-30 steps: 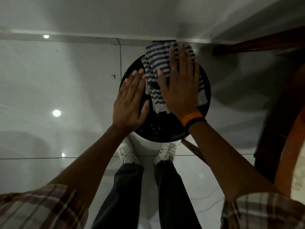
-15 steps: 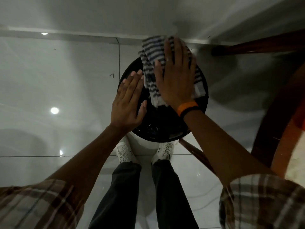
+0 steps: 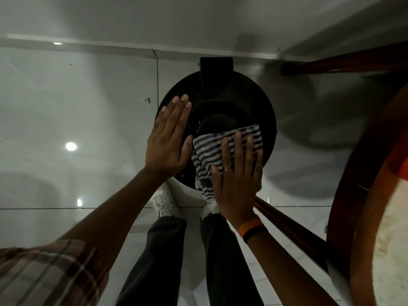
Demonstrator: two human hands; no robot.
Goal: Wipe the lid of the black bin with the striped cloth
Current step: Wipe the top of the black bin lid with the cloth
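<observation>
Bin lid (image 3: 249, 100): black, round, glossy; seen from above, standing on the floor close to the wall. A raised rectangular hinge block (image 3: 216, 72) sits at its far edge, and a shallow round recess marks the centre.
Striped cloth (image 3: 220, 149): dark and white stripes, bunched; lies on the near right part of the lid, one end hanging over the near rim towards the shoes.
Right hand (image 3: 237, 182): flat, palm down on the cloth, fingers spread and extended; it presses rather than pinches, so its grip is open. A ring shows on one finger.
Wristbands (image 3: 251, 228): one orange, one black, side by side on the right wrist.
Left hand (image 3: 169, 140): flat, palm down on the left edge of the lid, fingers together and extended, thumb just beside the cloth's left edge; grip open, holding nothing.
Sleeves (image 3: 44, 274): plaid, short, at the bottom corners of the view.
Trousers (image 3: 159, 261): dark, below the bin.
Shoes (image 3: 164, 200): white, laced, toes against the base of the bin; the right one is mostly hidden by the cloth and hand.
Floor (image 3: 77, 107): pale glossy tiles with bright ceiling-light reflections.
Wooden furniture (image 3: 357, 195): reddish-brown curved frame at right, with one rail passing beneath the right forearm; what piece it is cannot be told.
</observation>
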